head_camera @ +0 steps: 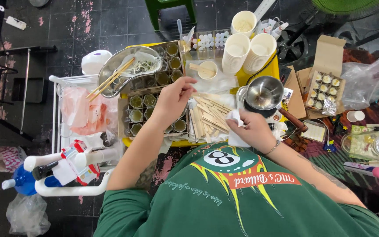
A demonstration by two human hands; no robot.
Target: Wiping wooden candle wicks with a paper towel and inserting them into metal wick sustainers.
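Note:
My left hand [173, 98] hovers over a cardboard tray of small round jars with greenish-yellow contents [142, 109], fingers pinched together near the pile of flat wooden sticks [209, 115]; whether it holds anything I cannot tell. My right hand [252, 127] is closed around a crumpled white tissue [233, 117] just right of the sticks. A small steel pot [264, 93] with a wooden handle [292, 119] stands behind my right hand on the yellow table [272, 70].
A kidney-shaped steel dish with chopsticks [126, 70] rests on more jars. Stacks of white paper cups [248, 50], a cup with a wooden stick [207, 69], an open box of small jars [325, 90], plastic bags [367, 79] and a white trolley with bottles [71, 169] surround the table.

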